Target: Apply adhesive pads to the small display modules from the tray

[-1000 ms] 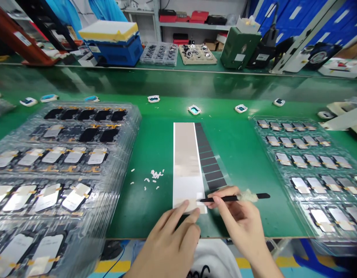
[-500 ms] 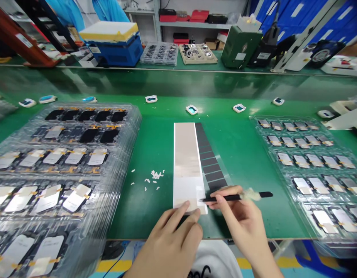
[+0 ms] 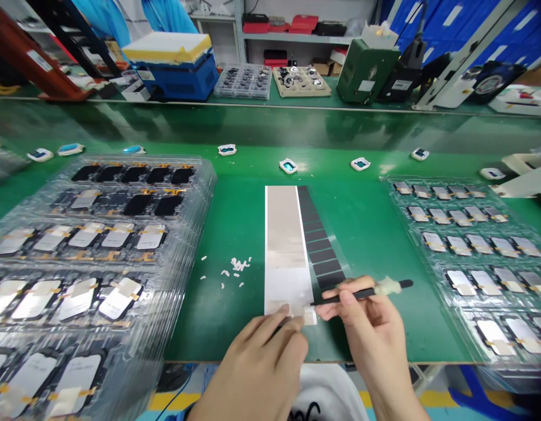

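Observation:
My left hand (image 3: 264, 356) lies over the near end of a pale sticker sheet (image 3: 284, 234), index and middle fingertips pressing on it, fingers slightly apart; its thumb is hidden. In my right hand (image 3: 367, 327), black tweezers (image 3: 362, 294) with a whitish wrap are pinched between thumb and fingers. Their tip meets the sheet's right edge, near a small pale tab (image 3: 309, 316) by my left fingertips. A clear strip with dark rectangles (image 3: 325, 254) lies partly beneath the sheet, slanting out on the right.
Small white scraps (image 3: 239, 265) lie left of the sheet. Stacked clear trays (image 3: 182, 292) of screen parts stand left, another tray (image 3: 437, 266) right. Small white-framed pieces (image 3: 288, 166) line the back, below a raised shelf (image 3: 252, 105) with boxes.
The tweezers have tilted, their rear end rising, and the tip has shifted slightly right. My right hand has turned a little with them. My left hand stays on the sheet.

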Tool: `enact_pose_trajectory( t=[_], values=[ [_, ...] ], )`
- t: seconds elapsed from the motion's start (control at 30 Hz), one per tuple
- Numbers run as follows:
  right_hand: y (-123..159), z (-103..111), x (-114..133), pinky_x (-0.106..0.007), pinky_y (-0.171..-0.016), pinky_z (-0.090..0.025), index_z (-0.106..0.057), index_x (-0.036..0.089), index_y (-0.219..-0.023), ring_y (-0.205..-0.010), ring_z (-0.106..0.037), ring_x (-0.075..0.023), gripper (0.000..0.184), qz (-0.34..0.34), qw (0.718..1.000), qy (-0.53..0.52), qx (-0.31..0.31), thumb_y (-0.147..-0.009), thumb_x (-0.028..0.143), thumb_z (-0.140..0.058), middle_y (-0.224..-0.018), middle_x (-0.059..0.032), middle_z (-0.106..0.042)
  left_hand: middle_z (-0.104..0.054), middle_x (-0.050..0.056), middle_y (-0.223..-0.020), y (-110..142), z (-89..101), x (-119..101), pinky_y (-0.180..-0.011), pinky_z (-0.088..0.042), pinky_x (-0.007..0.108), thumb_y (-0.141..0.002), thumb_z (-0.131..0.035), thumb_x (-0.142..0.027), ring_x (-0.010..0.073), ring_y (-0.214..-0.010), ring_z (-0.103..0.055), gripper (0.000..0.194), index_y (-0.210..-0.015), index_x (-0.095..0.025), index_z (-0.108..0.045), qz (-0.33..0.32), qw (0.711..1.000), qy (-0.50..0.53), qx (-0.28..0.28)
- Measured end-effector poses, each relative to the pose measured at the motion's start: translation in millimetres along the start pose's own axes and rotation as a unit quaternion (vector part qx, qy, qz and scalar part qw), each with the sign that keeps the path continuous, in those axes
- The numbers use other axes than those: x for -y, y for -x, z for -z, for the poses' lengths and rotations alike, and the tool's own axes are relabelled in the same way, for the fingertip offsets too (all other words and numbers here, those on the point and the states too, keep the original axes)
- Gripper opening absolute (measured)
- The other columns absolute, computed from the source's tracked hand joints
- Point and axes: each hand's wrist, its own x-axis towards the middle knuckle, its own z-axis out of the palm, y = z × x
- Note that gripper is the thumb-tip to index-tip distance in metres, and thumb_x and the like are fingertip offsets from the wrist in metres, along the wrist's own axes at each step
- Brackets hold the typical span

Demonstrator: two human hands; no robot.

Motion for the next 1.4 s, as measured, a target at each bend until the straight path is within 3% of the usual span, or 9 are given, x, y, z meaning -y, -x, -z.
enact_pose_trajectory(
  t=[0.1,0.23,0.37,0.47,1.13,1.3,1.4],
  values=[
    [-0.6,-6.6,2.3,-0.025,-0.065,-0.065,-0.068,0.023,-0.088,-0.066,-0.072,-0.013,0.006,0.047,0.997,-0.052,-0.04,-0.089,0.028,-0.073,-0.084,-0.0015,-0.069,-0.075,0.005,-0.1,-6.3,2.8,2.4,-0.077,-0.057,0.03,-0.1,-0.044,-0.015,0.0204,-0.089,-0.073,0.014,-0.105,-0.022,-0.056,0.106,0.976,0.172,-0.075],
    [6.4,-22.8,-1.2,-0.026,-0.07,-0.065,-0.066,0.027,-0.093,-0.08,-0.075,-0.0151,0.007,0.101,0.993,-0.056,-0.03,-0.092,0.02,-0.067,-0.085,0.0004,-0.068,-0.069,-0.001,-0.076,-16.1,-5.5,5.6,-0.054,-0.047,0.019,-0.106,-0.045,-0.031,0.0105,-0.058,-0.062,0.01,-0.101,-0.023,-0.049,0.239,0.853,0.428,-0.179],
    [14.6,-35.0,-12.8,-0.025,-0.063,-0.065,-0.062,0.028,-0.099,-0.084,-0.077,-0.0175,0.015,0.121,0.992,-0.03,-0.023,-0.096,0.013,-0.06,-0.091,-0.0013,-0.069,-0.063,-0.003,-0.072,-22.9,-15.9,4.1,-0.048,-0.038,0.017,-0.104,-0.048,-0.043,0.0064,-0.049,-0.048,0.022,-0.098,-0.023,-0.045,0.251,0.741,0.59,-0.2],
    [16.4,-38.7,-18.5,-0.025,-0.059,-0.065,-0.058,0.027,-0.1,-0.085,-0.077,-0.0196,0.013,0.128,0.991,-0.015,-0.029,-0.097,0.014,-0.058,-0.09,-0.0029,-0.069,-0.061,-0.004,-0.07,-24.3,-18.5,2.9,-0.051,-0.037,0.018,-0.103,-0.047,-0.052,0.0069,-0.051,-0.046,0.03,-0.1,-0.023,-0.044,0.246,0.699,0.639,-0.206],
    [14.8,-41.4,-14.1,-0.027,-0.06,-0.066,-0.054,0.028,-0.099,-0.087,-0.078,-0.0209,0.012,0.127,0.991,-0.001,-0.042,-0.098,0.017,-0.057,-0.088,-0.0033,-0.073,-0.056,-0.006,-0.072,-25.0,-20.0,2.9,-0.051,-0.037,0.016,-0.105,-0.044,-0.049,0.0057,-0.051,-0.044,0.025,-0.103,-0.024,-0.04,0.239,0.722,0.622,-0.186],
    [13.9,-46.2,-9.8,-0.026,-0.056,-0.066,-0.054,0.026,-0.094,-0.083,-0.078,-0.021,0.008,0.121,0.99,0.009,-0.071,-0.097,0.021,-0.059,-0.084,-0.0031,-0.07,-0.054,-0.007,-0.07,-25.0,-21.1,4.0,-0.05,-0.036,0.016,-0.106,-0.041,-0.047,0.0056,-0.051,-0.043,0.023,-0.102,-0.024,-0.038,0.234,0.732,0.612,-0.185],
    [14.3,-43.8,-11.2,-0.025,-0.055,-0.065,-0.053,0.026,-0.097,-0.083,-0.078,-0.0201,0.008,0.126,0.991,0.015,-0.05,-0.098,0.02,-0.058,-0.086,-0.0037,-0.07,-0.054,-0.007,-0.069,-24.6,-21.7,4.3,-0.049,-0.035,0.015,-0.107,-0.041,-0.046,0.0052,-0.05,-0.042,0.023,-0.101,-0.025,-0.038,0.235,0.737,0.606,-0.187]
  ],
)
